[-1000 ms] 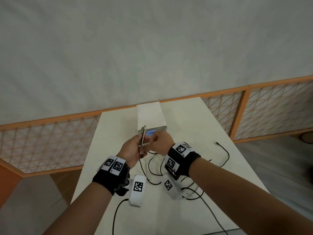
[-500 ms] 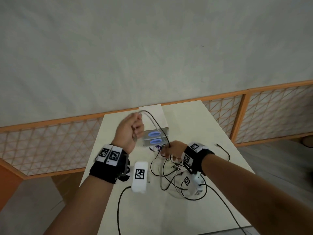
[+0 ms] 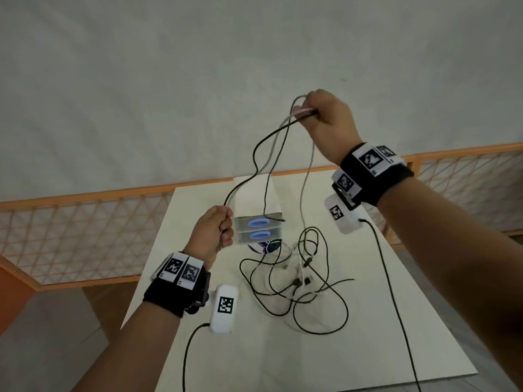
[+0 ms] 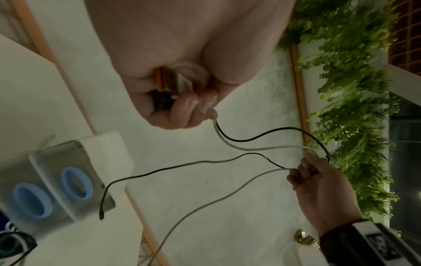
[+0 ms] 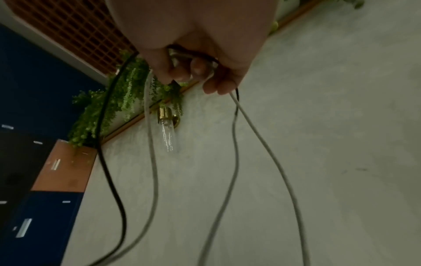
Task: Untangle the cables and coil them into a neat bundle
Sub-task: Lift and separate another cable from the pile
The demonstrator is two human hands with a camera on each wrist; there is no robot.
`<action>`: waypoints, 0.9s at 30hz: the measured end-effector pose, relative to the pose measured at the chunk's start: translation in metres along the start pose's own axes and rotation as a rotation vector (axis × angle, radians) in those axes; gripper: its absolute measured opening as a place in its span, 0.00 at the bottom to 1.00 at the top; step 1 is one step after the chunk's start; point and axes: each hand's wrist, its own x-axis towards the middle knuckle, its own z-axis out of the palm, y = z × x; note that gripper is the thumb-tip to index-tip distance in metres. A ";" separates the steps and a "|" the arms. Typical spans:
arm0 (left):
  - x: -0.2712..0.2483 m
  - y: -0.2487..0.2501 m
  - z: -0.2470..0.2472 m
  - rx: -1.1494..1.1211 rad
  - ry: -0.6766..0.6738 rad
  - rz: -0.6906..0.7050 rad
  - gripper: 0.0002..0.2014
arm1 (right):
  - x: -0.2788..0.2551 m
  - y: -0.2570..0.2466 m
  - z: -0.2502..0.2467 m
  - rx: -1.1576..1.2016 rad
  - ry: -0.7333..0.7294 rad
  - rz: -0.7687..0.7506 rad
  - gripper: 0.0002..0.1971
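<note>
Head view, right hand point(image 3: 329, 124) pinching thin looped cables point(image 3: 278, 142), left hand point(image 3: 210, 234) gripping

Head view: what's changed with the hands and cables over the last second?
The right hand has risen high up and to the right, drawing a black cable and a white cable up off the table. The left hand, which had risen briefly, is back low, still gripping the cable ends. The tangle and the clear box stay put.

Tangled cables point(image 3: 297, 281) and boxes point(image 3: 259, 229) crowd mid-table point(image 3: 368, 349).
</note>
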 end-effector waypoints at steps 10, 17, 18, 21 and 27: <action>0.006 -0.008 -0.002 0.038 0.017 -0.026 0.13 | -0.148 0.085 0.045 -0.534 -0.662 0.536 0.42; 0.011 -0.015 0.007 0.059 0.047 -0.021 0.09 | -0.298 0.056 0.115 -0.253 -1.383 0.107 0.28; 0.012 -0.014 0.007 0.069 0.044 -0.026 0.08 | -0.310 0.061 0.120 -0.320 -1.442 0.114 0.33; 0.009 -0.012 0.007 0.114 0.034 -0.025 0.08 | -0.320 0.073 0.122 -0.476 -1.406 0.238 0.35; 0.006 -0.026 0.000 0.162 0.041 -0.052 0.07 | -0.318 0.069 0.118 -0.731 -1.392 0.058 0.15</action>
